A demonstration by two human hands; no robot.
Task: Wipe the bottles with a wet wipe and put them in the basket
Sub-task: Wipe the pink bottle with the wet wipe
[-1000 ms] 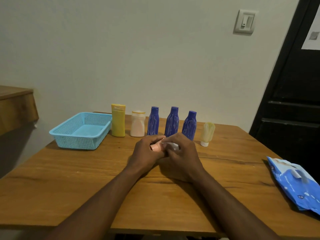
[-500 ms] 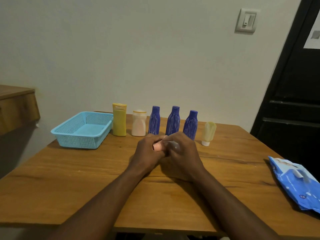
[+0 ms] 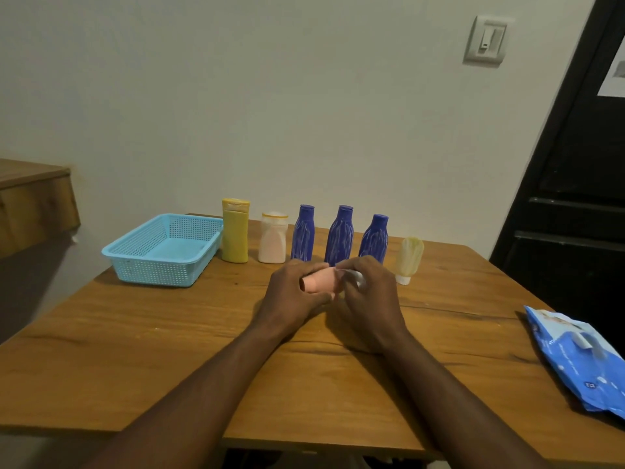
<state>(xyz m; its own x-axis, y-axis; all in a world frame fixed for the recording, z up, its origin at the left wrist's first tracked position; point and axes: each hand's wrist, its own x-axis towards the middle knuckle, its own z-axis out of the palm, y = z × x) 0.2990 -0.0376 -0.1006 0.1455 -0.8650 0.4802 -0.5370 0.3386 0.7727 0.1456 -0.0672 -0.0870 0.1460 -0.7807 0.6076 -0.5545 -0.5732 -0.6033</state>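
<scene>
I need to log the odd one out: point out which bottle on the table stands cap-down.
The pale yellow tube bottle at the right end of the row, beside the three blue bottles. It rests on its white cap; the others stand cap-up.

Basket (image 3: 162,252), 10 o'clock: light blue, perforated mesh. Tall bottle (image 3: 235,231): mustard yellow. Squat bottle (image 3: 273,239): pale pink-white, yellow rim. Three bottles (image 3: 339,235), 12 o'clock: deep blue, pale streaks. Tube (image 3: 408,258): cream, white cap. Held bottle (image 3: 319,281): peach. Wipes pack (image 3: 581,360), 3 o'clock: blue, white. Bench (image 3: 142,350): brown woodgrain.
</scene>
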